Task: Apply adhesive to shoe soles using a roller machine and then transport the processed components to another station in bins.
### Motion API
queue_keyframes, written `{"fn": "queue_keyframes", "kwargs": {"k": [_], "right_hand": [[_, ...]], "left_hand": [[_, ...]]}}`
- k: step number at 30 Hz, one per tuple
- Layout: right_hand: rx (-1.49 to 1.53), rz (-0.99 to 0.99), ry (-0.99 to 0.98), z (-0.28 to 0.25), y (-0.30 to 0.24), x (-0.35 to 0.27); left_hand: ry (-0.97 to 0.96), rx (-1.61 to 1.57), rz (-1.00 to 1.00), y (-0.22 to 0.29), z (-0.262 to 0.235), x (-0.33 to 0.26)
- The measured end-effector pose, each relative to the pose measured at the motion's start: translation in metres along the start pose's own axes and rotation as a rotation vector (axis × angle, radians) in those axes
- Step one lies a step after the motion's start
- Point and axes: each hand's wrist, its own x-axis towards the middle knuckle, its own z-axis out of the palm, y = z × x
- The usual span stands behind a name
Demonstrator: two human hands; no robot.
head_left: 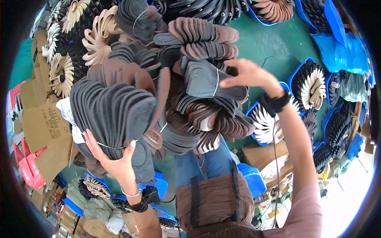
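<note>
A thick bundle of dark grey insoles [115, 115], bound with a thin white string, stands at the left of the pile. My left hand [115, 164] spans its lower part, thumb on one side and fingers on the other, along the string. My right hand [250, 75] is open, its thumb and fingers apart, over the right end of another string-tied bundle of grey insoles [202, 81]. Whether its fingertips touch that bundle I cannot tell. Brown insoles [123, 73] lean behind the left bundle, and more brown ones [206, 115] lie under the right one.
Blue bins [303, 65] with black and beige shoe parts stand on the green floor at the right. Cardboard boxes [43, 123] and a red bag [29, 166] are at the left. A dark cable [275, 158] hangs near my right arm. My brown apron [214, 194] shows below.
</note>
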Motion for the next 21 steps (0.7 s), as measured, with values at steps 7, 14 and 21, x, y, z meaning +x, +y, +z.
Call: {"fn": "queue_keyframes", "kwargs": {"k": [7, 14, 21], "right_hand": [[0.180, -0.072, -0.126, 0.037, 0.026, 0.027], [0.208, -0.141, 0.029, 0.034, 0.035, -0.013], [0.265, -0.004, 0.011, -0.021, 0.007, -0.106]], "left_hand": [[-0.013, -0.316, -0.189, 0.002, -0.002, 0.010], [-0.009, -0.175, -0.154, 0.014, -0.001, 0.015], [-0.091, 0.076, -0.008, 0.000, -0.008, 0.009]]}}
